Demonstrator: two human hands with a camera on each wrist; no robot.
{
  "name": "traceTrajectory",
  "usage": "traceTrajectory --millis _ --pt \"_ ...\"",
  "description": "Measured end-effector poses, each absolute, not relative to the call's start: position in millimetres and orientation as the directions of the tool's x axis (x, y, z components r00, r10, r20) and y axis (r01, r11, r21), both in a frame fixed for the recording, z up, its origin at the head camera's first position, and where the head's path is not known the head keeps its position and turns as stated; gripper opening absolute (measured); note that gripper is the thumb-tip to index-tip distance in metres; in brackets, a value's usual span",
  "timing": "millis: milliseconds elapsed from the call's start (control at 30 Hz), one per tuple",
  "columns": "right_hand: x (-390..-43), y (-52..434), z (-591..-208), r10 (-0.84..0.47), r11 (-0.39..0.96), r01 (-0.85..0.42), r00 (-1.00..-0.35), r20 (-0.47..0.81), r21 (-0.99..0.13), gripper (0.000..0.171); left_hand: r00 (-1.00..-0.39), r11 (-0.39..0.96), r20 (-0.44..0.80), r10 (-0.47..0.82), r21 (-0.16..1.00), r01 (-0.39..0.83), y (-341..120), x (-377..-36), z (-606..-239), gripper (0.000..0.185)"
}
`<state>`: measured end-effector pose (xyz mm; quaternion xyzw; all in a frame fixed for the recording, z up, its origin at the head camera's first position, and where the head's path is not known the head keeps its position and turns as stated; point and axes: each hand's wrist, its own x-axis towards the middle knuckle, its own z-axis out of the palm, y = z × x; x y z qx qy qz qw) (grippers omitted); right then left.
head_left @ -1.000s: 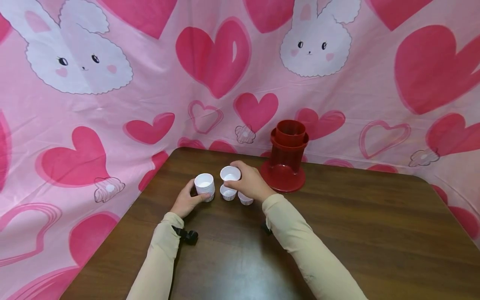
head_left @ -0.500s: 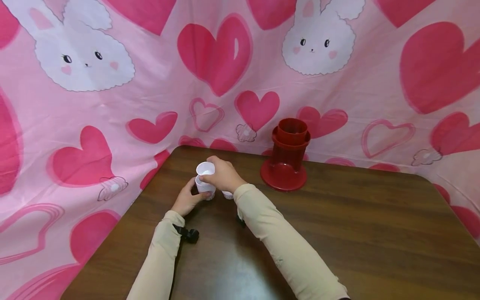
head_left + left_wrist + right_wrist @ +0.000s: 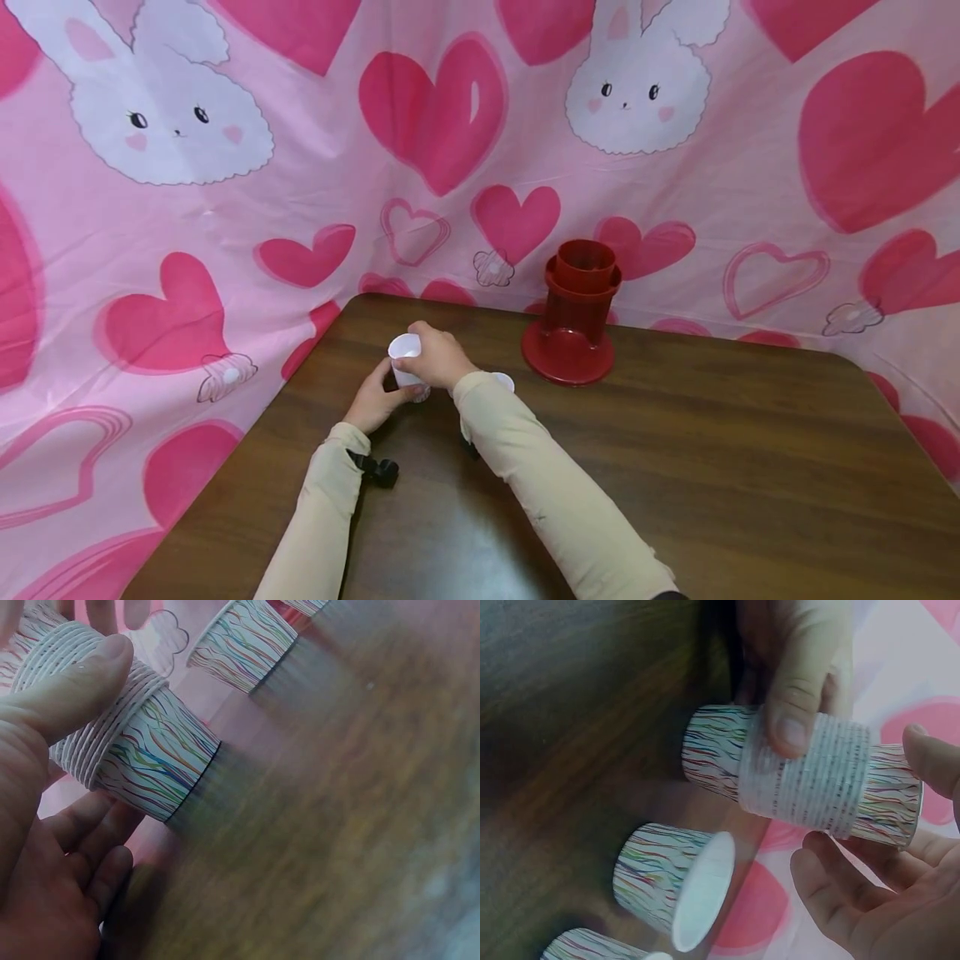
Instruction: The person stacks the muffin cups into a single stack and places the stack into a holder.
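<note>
Upright stack of striped paper cups (image 3: 408, 367) on the table, topmost cup (image 3: 889, 796) only partly nested.

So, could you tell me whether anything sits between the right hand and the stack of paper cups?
Nothing visible does. The right hand already holds the top cup as it enters the stack of cups. The left hand grips the stack, thumb on the rims. Two loose cups stand beside it, apart.

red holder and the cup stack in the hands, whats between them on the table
In the head view, one loose paper cup peeks out behind the right sleeve, between the stack of cups and the red holder; otherwise bare brown table.
</note>
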<state>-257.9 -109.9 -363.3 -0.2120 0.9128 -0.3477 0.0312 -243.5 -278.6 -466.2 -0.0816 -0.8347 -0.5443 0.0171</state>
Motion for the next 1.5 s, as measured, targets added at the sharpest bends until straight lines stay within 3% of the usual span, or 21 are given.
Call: traceTrajectory --millis 367,533,933,1300,1500 --pt "-255.5 -110.2 -377.1 -0.451 0.739 -0.431 -0.888 0.096 -0.518 0.056 -0.981 0.394 0.163 0.109 0.898 0.193 -279.4 -243.6 -470.0 0.068" --pt "-256.2 -105.2 -381.1 -0.482 0.756 -0.475 -0.87 0.108 -0.451 0.062 -0.983 0.393 0.147 0.106 0.902 0.178 -279.3 -243.2 -469.2 0.066" --pt "-257.7 -48.6 -371.2 -0.441 0.749 -0.441 -0.889 0.125 -0.494 0.069 -0.987 0.391 0.116 0.108 0.908 0.149 -274.3 -244.2 -466.5 0.075" --pt "-253.0 7.9 -395.3 -0.413 0.769 -0.345 -0.911 -0.006 -0.538 0.084 -0.986 0.397 0.133 0.096 0.904 0.161 -276.5 -244.5 -469.2 0.076" --pt "-251.7 18.1 -410.1 -0.391 0.781 -0.311 -0.92 -0.035 -0.541 0.081 -0.988 0.399 0.126 0.088 0.905 0.151 -275.3 -244.2 -469.4 0.077"
